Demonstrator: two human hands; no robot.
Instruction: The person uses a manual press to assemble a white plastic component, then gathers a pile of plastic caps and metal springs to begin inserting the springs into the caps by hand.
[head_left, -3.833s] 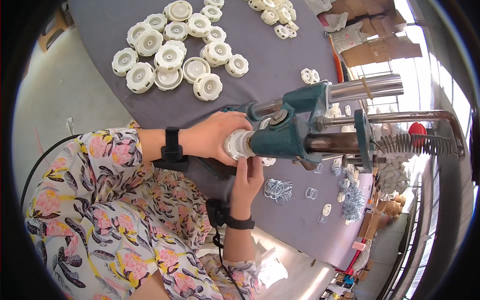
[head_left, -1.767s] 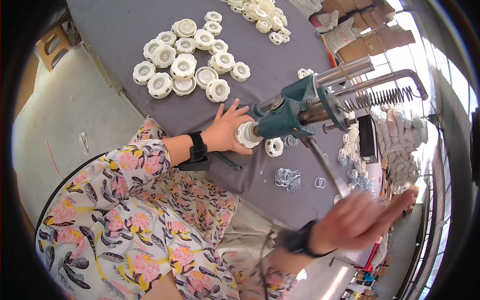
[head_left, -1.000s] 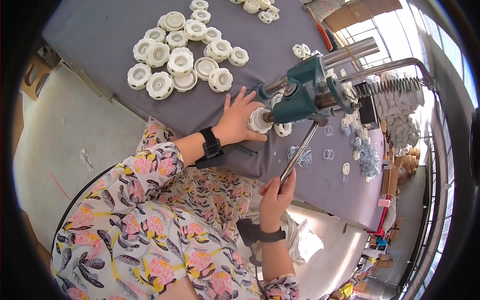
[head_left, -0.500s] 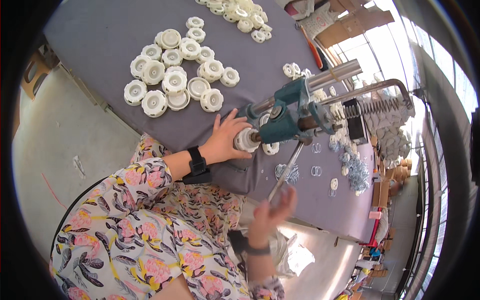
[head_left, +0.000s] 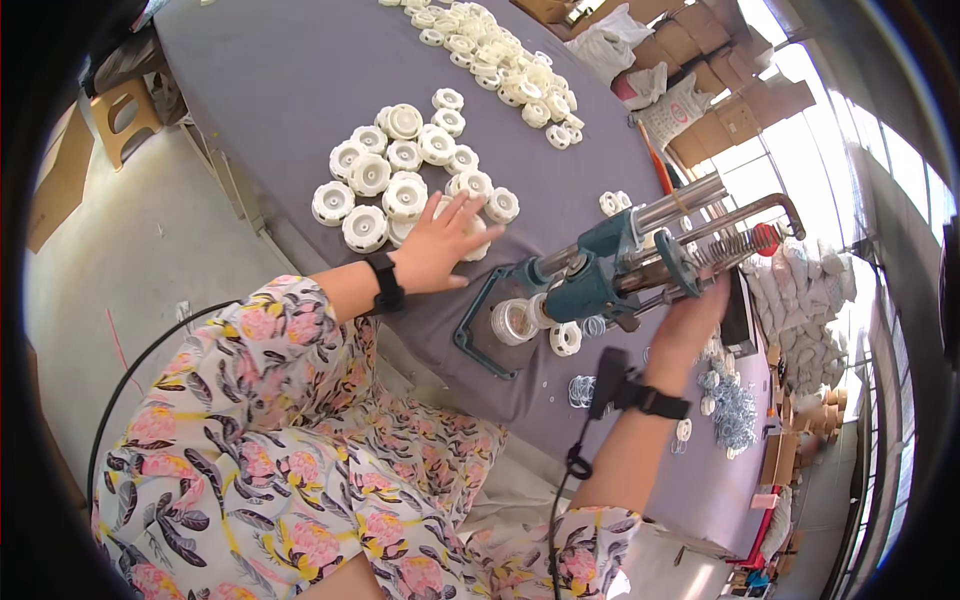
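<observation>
My left hand [head_left: 440, 245] lies flat with fingers spread on a cluster of white round ribbed parts [head_left: 400, 185] on the grey table [head_left: 300, 80], touching the nearest one. A teal hand press [head_left: 605, 275] with steel rods and a spring stands to the right. A white round part [head_left: 513, 322] sits at its lower end, and another white part [head_left: 565, 338] lies beside it. My right hand [head_left: 692, 318], blurred, is raised against the right side of the press. Its grip is not clear.
A long heap of smaller white parts [head_left: 500, 60] lies at the far side. Metal rings [head_left: 580, 390] and a bigger pile of rings [head_left: 735, 412] lie right of the press. Sacks and cardboard boxes [head_left: 700, 95] stand beyond, and a wooden stool [head_left: 125, 105] at left.
My left hand left the part at the press and moved left onto the cluster of white parts. My right hand rose from below the table edge up to the press.
</observation>
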